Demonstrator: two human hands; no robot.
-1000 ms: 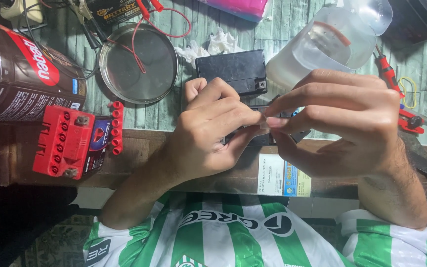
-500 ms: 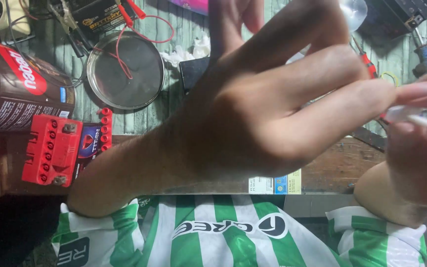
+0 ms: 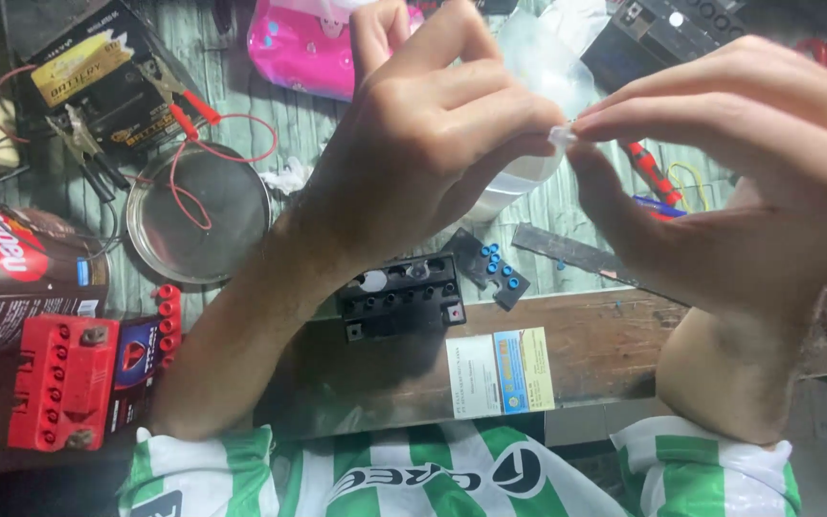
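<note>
Both hands raised mid-frame, left hand [image 3: 433, 144] and right hand [image 3: 748, 172] pinching small clear cap [image 3: 561, 137] between fingertips; black battery [image 3: 402, 297] below with open, uncapped cells.

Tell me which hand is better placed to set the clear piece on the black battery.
Probably left hand: it and right hand both pinch the clear piece, but its wrist is nearer the black battery.
</note>
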